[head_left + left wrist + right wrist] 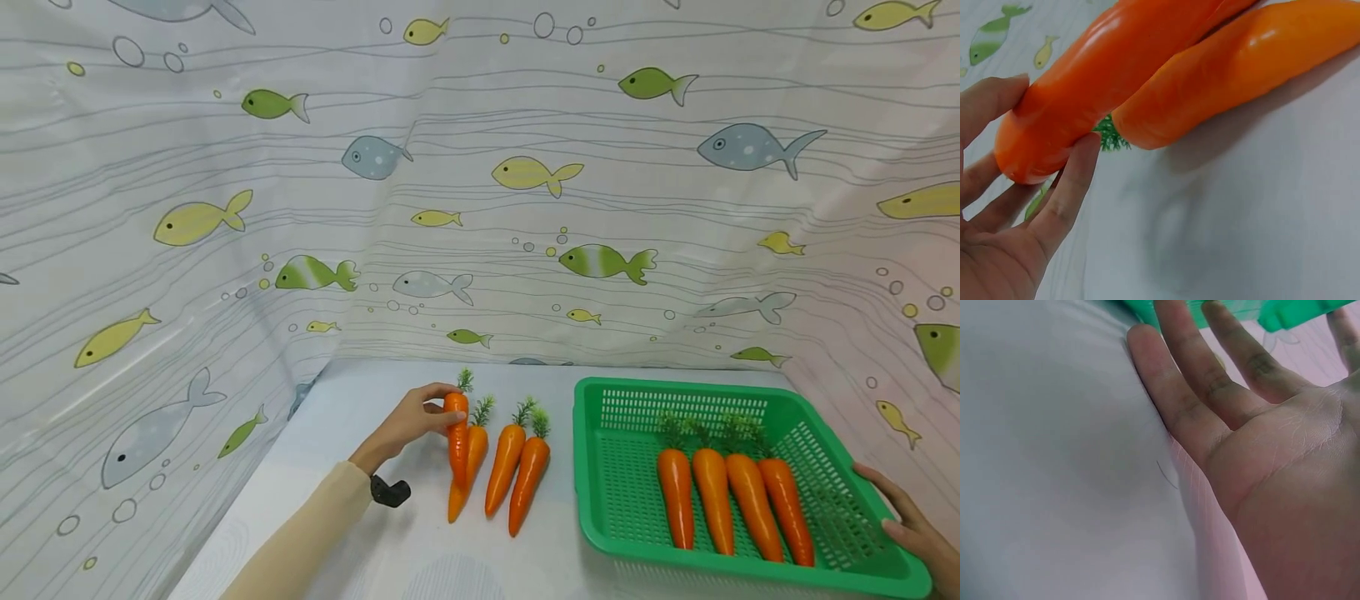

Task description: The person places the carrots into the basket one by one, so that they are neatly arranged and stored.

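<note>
My left hand (pixel 408 423) pinches an orange carrot (pixel 457 437) with a green leafy top, near its thick end. In the left wrist view, thumb and fingers sit on both sides of that held carrot (pixel 1104 72). Just behind it and partly covered lies a second carrot (pixel 475 454). Two more carrots, one (pixel 507 467) beside the other (pixel 529 483), lie a little to the right. At the far right, my right hand (pixel 917 529) touches the outer side of a green plastic basket (pixel 588 467); in the right wrist view its fingers are extended, not curled round the rim.
Several carrots (pixel 716 500) lie side by side in the basket, leafy tops toward the back. The white tabletop (pixel 420 550) carries everything. A fish-patterned sheet (pixel 480 208) hangs behind and at both sides. A black device (pixel 390 492) is worn on the left wrist.
</note>
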`<state>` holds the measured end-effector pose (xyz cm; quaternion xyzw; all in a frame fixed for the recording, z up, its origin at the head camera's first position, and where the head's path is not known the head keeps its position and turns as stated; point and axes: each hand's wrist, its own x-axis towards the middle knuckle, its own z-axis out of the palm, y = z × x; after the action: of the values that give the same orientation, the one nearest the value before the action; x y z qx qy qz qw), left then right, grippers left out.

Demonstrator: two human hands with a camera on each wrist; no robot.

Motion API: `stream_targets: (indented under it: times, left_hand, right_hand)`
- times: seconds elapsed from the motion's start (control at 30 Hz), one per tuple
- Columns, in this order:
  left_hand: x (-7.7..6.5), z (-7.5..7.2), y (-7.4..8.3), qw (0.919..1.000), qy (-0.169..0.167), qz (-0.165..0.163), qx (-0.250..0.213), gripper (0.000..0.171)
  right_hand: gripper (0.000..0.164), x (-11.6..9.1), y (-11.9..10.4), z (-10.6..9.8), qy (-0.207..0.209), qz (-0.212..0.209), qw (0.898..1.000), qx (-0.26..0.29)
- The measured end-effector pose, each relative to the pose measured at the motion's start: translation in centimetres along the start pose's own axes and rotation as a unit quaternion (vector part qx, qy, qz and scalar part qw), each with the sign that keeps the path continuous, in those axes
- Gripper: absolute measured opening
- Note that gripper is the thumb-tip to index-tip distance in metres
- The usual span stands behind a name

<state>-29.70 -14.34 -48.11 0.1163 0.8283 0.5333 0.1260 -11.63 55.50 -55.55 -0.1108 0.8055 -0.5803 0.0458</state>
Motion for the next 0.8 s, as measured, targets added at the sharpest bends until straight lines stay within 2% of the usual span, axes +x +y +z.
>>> stream_targets:
  times: [0.07, 0.23, 0.4, 0.63, 0.8]
  left_hand:
    - [0.1, 0.1, 0.2, 0.9999, -0.008, 0.005, -0.009, 0.061]
    - [0.1, 0.1, 0.9, 0.9993, -0.023, 0.014, -0.028, 0.059]
    - [0.1, 0.4, 1.6, 0.999, -0.032, 0.015, -0.026, 0.058]
    - [0.4, 1.1, 2.9, 0.9974, -0.054, 0.031, -0.036, 0.056]
    - [0.4, 1.9, 3.9, 0.9966, -0.063, 0.041, -0.034, 0.053]
  right_hand:
    - [0.065, 0.1, -0.2, 0.0, 0.001, 0.0, 1.0, 0.009]
    - [0.063, 0.2, -0.5, 0.0, -0.022, 0.02, 0.997, 0.069]
    - [0.063, 0.1, -0.5, -0.2, -0.038, 0.021, 0.994, 0.1]
    - [0.064, -0.2, -0.3, -0.2, -0.036, 0.011, 0.993, 0.111]
    - [0.061, -0.3, -0.4, -0.3, -0.029, 0.048, 0.994, 0.098]
